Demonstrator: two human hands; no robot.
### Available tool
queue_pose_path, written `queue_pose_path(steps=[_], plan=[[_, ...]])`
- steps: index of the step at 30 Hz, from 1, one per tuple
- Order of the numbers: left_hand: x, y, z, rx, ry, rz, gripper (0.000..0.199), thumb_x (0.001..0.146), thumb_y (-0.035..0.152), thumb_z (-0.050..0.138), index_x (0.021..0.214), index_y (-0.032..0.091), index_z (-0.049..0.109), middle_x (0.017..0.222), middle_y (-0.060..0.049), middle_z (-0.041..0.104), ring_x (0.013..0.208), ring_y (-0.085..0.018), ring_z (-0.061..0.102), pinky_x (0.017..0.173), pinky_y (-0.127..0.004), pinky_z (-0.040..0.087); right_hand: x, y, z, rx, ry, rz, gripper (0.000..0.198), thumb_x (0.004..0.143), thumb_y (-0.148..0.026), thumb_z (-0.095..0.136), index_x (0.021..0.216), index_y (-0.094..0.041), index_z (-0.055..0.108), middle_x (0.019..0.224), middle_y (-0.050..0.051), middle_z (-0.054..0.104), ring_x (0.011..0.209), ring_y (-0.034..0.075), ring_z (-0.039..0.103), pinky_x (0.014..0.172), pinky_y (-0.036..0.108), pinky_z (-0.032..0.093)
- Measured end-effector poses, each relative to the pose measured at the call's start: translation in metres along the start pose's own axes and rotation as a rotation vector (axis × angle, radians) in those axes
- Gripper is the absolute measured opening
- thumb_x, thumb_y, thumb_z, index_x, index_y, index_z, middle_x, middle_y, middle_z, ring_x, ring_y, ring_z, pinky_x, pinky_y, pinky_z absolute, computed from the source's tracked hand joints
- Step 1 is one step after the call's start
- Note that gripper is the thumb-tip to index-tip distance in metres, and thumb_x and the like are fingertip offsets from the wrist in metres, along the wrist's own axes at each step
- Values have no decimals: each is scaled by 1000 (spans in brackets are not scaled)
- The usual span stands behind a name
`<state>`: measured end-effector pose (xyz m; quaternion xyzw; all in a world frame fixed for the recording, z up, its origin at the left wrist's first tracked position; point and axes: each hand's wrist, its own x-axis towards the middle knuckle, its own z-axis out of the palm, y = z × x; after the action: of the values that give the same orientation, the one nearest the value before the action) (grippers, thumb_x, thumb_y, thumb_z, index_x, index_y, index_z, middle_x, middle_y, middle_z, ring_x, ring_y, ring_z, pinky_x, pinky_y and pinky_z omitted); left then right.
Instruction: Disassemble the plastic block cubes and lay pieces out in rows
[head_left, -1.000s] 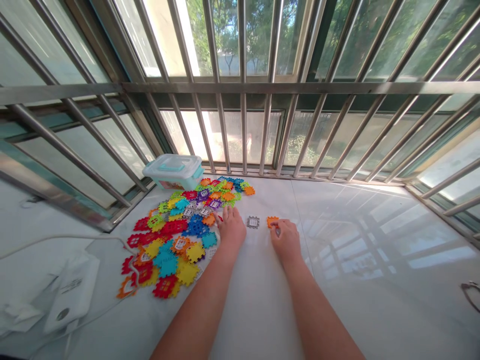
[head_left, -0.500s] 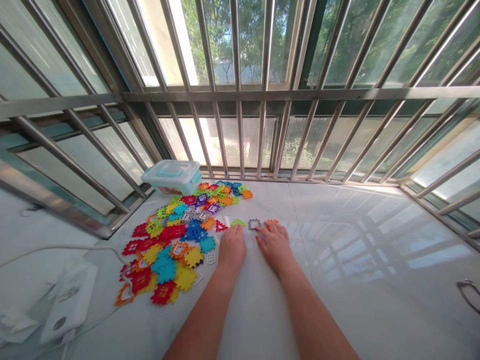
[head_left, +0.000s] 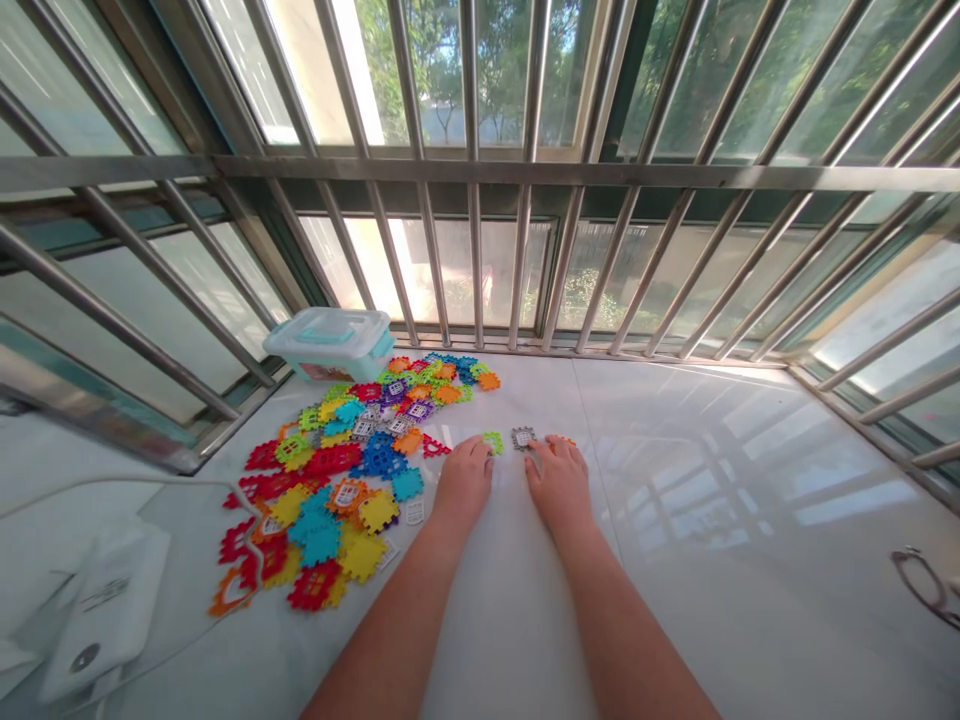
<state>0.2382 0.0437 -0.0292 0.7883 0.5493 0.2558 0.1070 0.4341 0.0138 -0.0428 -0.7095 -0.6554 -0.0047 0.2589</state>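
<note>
My left hand (head_left: 463, 480) rests low over the floor with its fingers closed on a small green interlocking tile (head_left: 493, 441), which pokes out past the fingertips. To its right lies a grey square frame tile (head_left: 523, 437), apart from the green one. The index finger and thumb of my right hand (head_left: 559, 482) are at the near right edge of this grey tile and seem to grip it. An orange tile (head_left: 571, 442) shows partly beyond the other right fingers, which hide most of it. A red triangular piece (head_left: 435, 447) lies just left of my left hand.
A spread of colourful interlocking tiles (head_left: 319, 540) covers the floor on the left. Behind it stands a lidded plastic box (head_left: 330, 345). A white power strip (head_left: 109, 610) with cables lies at lower left, glasses (head_left: 921, 580) at far right. Metal bars (head_left: 480, 172) line the windows.
Both hands have shifted to the right over the floor. The green, grey and orange tiles have slid right with them. The camera view has turned slightly, moving the pile left in the picture.
</note>
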Motion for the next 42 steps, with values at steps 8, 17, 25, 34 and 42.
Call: queue_pose_path(steps=[8,17,25,34,42], plan=[[2,-1,4,2,44,-37,33,100,10,53,125,20,72,147,-13,66,137,-26,60,119,-44,48,0,-2,-3,50,36,13,40,102,-37,56,139,-27,69,140,13,64,129,32,54,115,48,37],[3,-2,0,40,177,-94,48,96,2,46,136,18,69,134,-14,69,122,-26,63,112,-39,51,2,-2,-13,77,131,149,34,98,-27,52,128,-20,68,125,14,69,118,31,58,108,46,39],[3,1,1,68,58,-18,41,99,10,52,129,27,75,140,-10,69,129,-26,61,113,-42,48,1,-1,-9,60,166,153,30,97,-26,53,122,-21,70,121,13,70,116,32,59,106,44,40],[1,12,-11,66,-5,-6,9,98,29,67,104,23,71,118,-9,71,116,-27,63,102,-41,49,2,3,-6,82,129,145,31,95,-26,54,121,-20,70,122,14,70,118,31,58,109,44,39],[4,2,-3,-18,59,-45,53,91,-6,44,127,23,71,129,-9,73,129,-24,60,111,-41,47,11,19,-20,326,290,334,36,94,-23,41,118,-18,68,120,15,70,114,31,58,103,43,42]])
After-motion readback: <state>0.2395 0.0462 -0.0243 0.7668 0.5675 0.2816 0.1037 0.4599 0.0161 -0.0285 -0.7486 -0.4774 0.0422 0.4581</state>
